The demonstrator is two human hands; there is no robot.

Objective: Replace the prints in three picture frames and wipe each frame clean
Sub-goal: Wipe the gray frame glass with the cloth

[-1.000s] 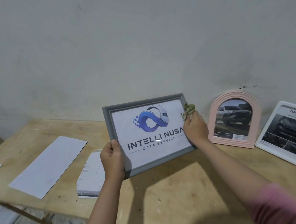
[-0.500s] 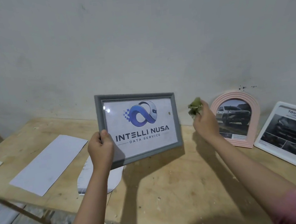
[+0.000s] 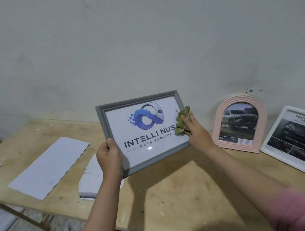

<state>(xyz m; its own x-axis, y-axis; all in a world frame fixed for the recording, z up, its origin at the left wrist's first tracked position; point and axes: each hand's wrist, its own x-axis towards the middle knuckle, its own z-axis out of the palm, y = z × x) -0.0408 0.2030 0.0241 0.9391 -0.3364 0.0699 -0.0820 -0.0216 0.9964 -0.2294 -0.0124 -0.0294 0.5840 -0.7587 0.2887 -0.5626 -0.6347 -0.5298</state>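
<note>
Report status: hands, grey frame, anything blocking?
Left hand grips grey frame. Right hand presses green cloth on its glass. Nothing blocking.

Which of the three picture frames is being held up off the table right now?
The grey frame with the logo print: the left hand grips it. The pink arched frame and white frame lean against the wall.
</note>
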